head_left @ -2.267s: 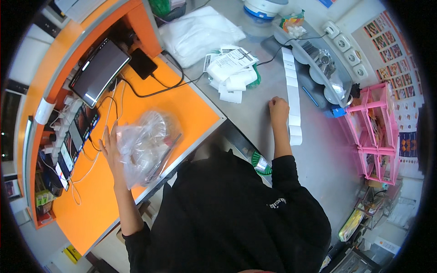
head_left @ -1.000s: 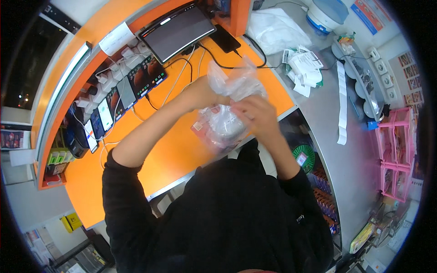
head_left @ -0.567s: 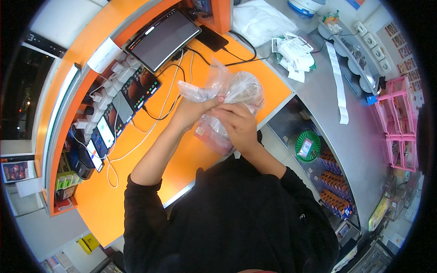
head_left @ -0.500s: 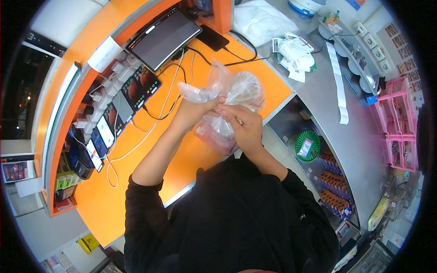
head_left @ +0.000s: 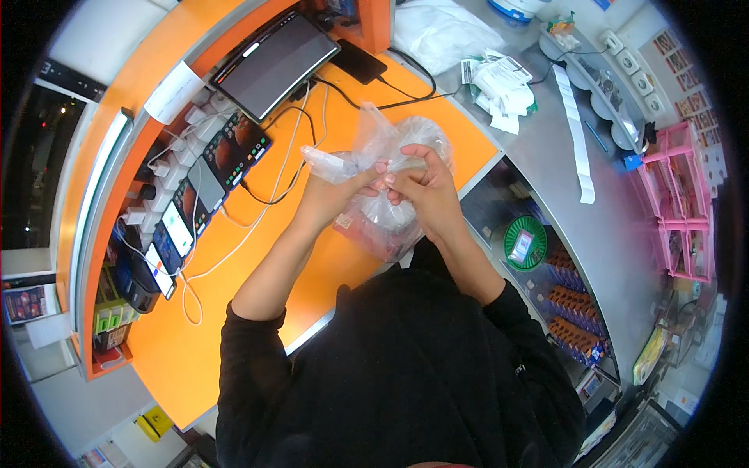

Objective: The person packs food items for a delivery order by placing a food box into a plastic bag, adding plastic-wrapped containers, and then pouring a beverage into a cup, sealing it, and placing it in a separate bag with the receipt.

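A clear plastic bag (head_left: 382, 226) stands on the orange counter, close in front of me, with something reddish in its lower part. Its gathered neck and loose handles rise between my hands. My left hand (head_left: 337, 191) pinches the bag on its left side, below a loose flap. From the right, my right hand (head_left: 427, 191) holds the bunched plastic between thumb and fingers, its fingertips almost meeting those of the left. What exactly lies inside the bag is blurred by the crinkled plastic.
On the orange counter (head_left: 257, 312) stand a tablet (head_left: 273, 62), a black phone (head_left: 360, 62), several charging phones (head_left: 178, 222) and white cables. Rightward, a metal counter (head_left: 616, 265) carries crumpled papers (head_left: 499, 86) and a paper strip (head_left: 576, 140). Below sits a green basket (head_left: 524, 243); pink racks (head_left: 679, 203) stand far right.
My right hand has turned and its fingers have lifted and spread more around the bag's neck. My left hand keeps its pinch nearly in place.
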### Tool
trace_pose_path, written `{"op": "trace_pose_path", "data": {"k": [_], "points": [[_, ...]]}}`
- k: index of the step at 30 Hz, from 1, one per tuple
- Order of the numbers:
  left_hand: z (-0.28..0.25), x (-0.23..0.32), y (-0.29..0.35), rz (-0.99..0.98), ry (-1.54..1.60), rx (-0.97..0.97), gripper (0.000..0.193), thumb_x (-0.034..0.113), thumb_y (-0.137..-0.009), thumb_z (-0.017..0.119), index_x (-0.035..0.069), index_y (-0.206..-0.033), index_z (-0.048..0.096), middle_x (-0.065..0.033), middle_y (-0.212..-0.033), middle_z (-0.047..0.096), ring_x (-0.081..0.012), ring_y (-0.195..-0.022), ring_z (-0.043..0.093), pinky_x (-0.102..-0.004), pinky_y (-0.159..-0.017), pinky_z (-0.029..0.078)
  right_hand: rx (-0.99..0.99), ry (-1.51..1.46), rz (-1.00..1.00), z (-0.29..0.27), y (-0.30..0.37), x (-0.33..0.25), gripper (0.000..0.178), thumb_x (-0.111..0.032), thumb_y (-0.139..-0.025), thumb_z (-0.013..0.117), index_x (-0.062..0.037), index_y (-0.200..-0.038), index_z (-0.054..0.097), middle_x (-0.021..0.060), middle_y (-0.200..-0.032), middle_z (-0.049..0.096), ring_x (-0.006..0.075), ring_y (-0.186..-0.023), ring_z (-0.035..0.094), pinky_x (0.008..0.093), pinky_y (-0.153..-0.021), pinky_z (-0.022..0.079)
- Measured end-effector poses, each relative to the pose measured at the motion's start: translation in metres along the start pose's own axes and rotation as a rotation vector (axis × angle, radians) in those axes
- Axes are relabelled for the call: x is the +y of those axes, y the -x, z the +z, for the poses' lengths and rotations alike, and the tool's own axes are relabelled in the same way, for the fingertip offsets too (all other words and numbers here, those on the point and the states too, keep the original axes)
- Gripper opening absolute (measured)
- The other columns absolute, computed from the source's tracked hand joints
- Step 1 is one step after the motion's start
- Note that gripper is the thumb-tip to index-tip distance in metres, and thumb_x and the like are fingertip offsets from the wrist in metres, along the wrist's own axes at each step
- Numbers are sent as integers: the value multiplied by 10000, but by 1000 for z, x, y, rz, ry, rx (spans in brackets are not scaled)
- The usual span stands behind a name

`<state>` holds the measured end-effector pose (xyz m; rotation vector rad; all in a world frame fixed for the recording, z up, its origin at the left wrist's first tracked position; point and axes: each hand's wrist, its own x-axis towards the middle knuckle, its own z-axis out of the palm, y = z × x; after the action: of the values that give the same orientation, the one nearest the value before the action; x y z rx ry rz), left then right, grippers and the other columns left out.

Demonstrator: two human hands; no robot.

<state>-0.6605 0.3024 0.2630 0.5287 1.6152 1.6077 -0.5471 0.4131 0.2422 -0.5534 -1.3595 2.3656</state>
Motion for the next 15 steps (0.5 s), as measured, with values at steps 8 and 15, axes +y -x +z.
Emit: {"op": "trace_pose_path", "data": {"k": [8, 15], "points": [[-4, -11, 3, 123, -150, 10, 193, 174, -771, 652, 5, -837, 587, -43, -731, 592, -104, -627, 564, -228, -541, 460, -43, -113, 8, -8, -7, 4, 208, -18, -764, 591, 10, -962, 534, 91, -777, 617, 120, -647, 548, 245, -615, 449], [-5, -13, 1, -50, 216, -129, 307, 342, -827, 566, 46, -904, 580, 4, -875, 557, -80, -784, 516, -192, -624, 417, -96, 971, -763, -2, 33, -1, 61, -20, -790, 567, 30, -820, 585, 63, -832, 607, 116, -746, 562, 221, -706, 439]]}}
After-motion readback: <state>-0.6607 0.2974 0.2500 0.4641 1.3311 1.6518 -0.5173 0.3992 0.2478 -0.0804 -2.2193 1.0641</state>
